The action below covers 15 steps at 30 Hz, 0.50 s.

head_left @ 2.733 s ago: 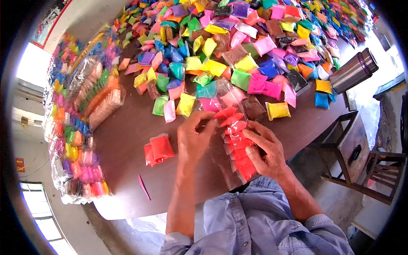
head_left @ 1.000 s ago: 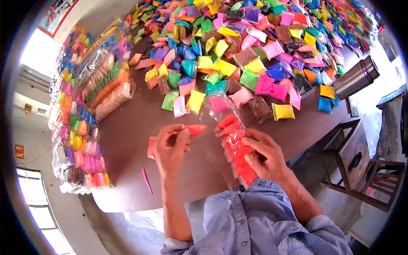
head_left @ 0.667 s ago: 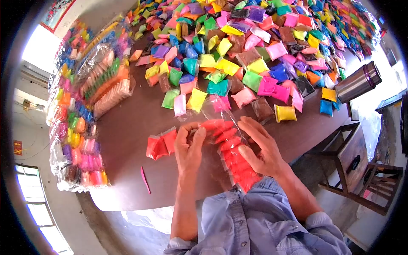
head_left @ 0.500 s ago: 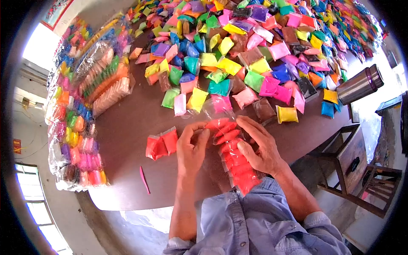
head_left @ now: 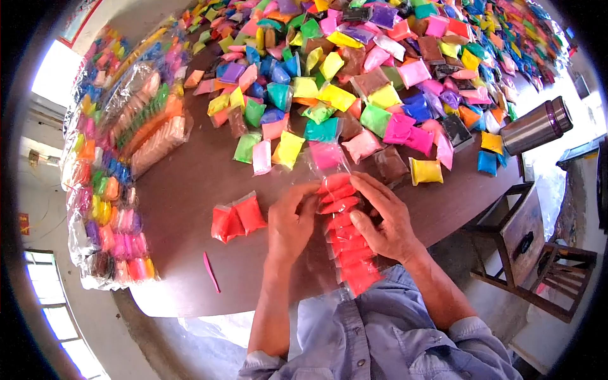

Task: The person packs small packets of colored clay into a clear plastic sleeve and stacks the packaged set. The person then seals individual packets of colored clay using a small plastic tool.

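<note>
A clear plastic bag (head_left: 348,237) with a stacked row of small red packets stretches from the table's edge area toward my shirt. At its upper left side, my left hand (head_left: 292,221) is closed, fingers pinching the film near the top packets. My right hand (head_left: 385,221) grips the other side, with its thumb pressed against the packets and its fingers along the bag's upper edge. To the left of my left hand lie a few loose red packets (head_left: 238,217), close together. A thin pink strip-like tool (head_left: 211,272) rests nearer the table's front edge.
A large heap of multicoloured packets (head_left: 342,95) covers the far side of the brown table (head_left: 183,221). Filled clear bags (head_left: 114,209) line the left edge. A steel flask (head_left: 535,126) is at the right, above a wooden stool (head_left: 513,234).
Both hands keep their hold on the bag, which has shifted slightly and hangs a little straighter. The view has turned slightly; the loose packets have not been touched.
</note>
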### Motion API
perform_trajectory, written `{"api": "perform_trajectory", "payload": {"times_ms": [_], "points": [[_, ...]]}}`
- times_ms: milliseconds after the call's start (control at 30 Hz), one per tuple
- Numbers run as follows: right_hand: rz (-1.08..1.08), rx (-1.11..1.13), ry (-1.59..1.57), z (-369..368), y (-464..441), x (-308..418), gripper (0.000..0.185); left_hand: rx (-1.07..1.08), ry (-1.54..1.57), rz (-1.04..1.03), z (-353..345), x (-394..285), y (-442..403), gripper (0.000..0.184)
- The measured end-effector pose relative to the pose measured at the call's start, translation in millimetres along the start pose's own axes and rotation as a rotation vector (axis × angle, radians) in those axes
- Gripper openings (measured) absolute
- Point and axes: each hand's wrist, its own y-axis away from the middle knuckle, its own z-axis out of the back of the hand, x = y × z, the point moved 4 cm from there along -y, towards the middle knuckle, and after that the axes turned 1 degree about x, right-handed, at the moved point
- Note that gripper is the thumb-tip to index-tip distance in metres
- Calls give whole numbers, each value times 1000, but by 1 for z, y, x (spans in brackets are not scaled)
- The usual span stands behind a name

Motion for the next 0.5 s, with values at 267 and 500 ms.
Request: {"api": "perform_trajectory", "payload": {"times_ms": [267,500], "points": [[18,-13,4,0,-2,0,54,17,3,-7,0,0,-5,30],[40,-6,83,0,-1,1,53,13,-89,-70,-6,-5,-9,33]]}}
